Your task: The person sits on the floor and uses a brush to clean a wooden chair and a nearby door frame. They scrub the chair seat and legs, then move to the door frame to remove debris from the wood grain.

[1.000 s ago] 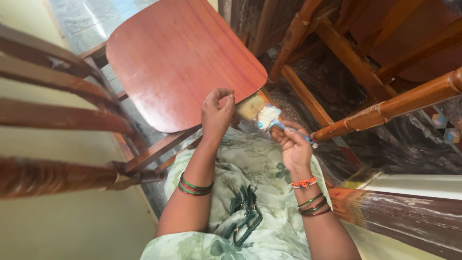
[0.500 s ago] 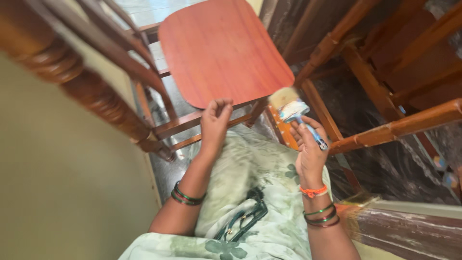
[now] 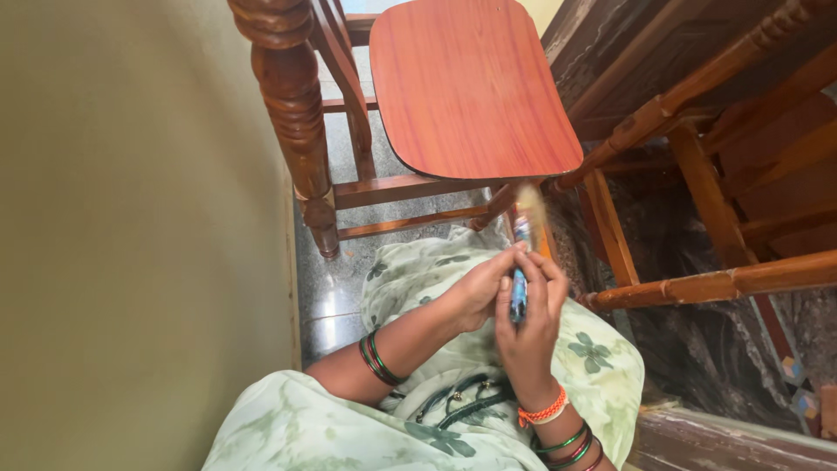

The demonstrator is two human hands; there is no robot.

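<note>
Head view, looking down at a seated person's lap, from biggest thing to smallest:

- Pale yellow wall (image 3: 131, 218) fills the whole left side.
- Wooden chair (image 3: 471, 87) stands at the far middle, its reddish-brown seat glossy and even in colour; a turned post rises at its left.
- More wooden furniture rails (image 3: 697, 113) cross the right side, above a dark stone floor (image 3: 331, 288).
- Green-patterned cloth (image 3: 418, 262) covers the person's lap at the near centre.
- Right hand (image 3: 530, 327) is closed round the blue handle of the brush, fingers wrapped on it, just near of the seat's front edge.
- Left hand (image 3: 475, 292) has its fingertips pressed to the same handle, touching the right hand.
- Paintbrush (image 3: 523, 249) stands nearly upright between both hands, its pale bristles blurred and lifted just below the seat's front edge; whether they touch wood I cannot tell.
- Judging by the shine, the seat looks already coated; the brush is off the surface, and the front rail and legs close to it may be what remains.
</note>
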